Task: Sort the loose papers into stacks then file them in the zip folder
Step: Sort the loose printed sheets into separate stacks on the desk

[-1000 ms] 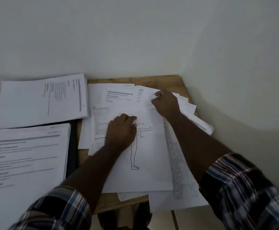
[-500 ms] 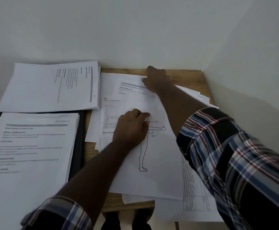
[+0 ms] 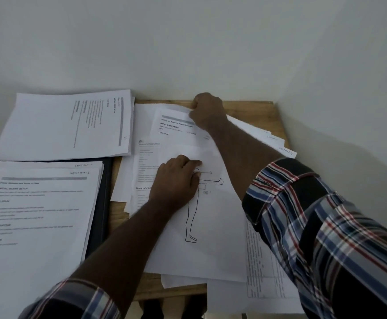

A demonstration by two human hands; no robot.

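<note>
Loose white papers lie overlapping on a small wooden table. On top is a sheet with a line drawing of a standing figure. My left hand rests on it with fingers curled under, pressing it down. My right hand reaches to the far edge and pinches the top corner of a printed sheet headed with a grey bar. Two sorted stacks lie at the left: a far stack turned sideways and a near stack on top of the dark zip folder.
White walls close in behind and to the right of the table, forming a corner. Printed sheets with tables overhang the table's front right edge. More sheets fan out under my right forearm.
My right hand moved from the pile's right side up to the far edge and took hold of the grey-bar sheet's corner. My left hand stayed on the figure drawing. The camera moved closer.
</note>
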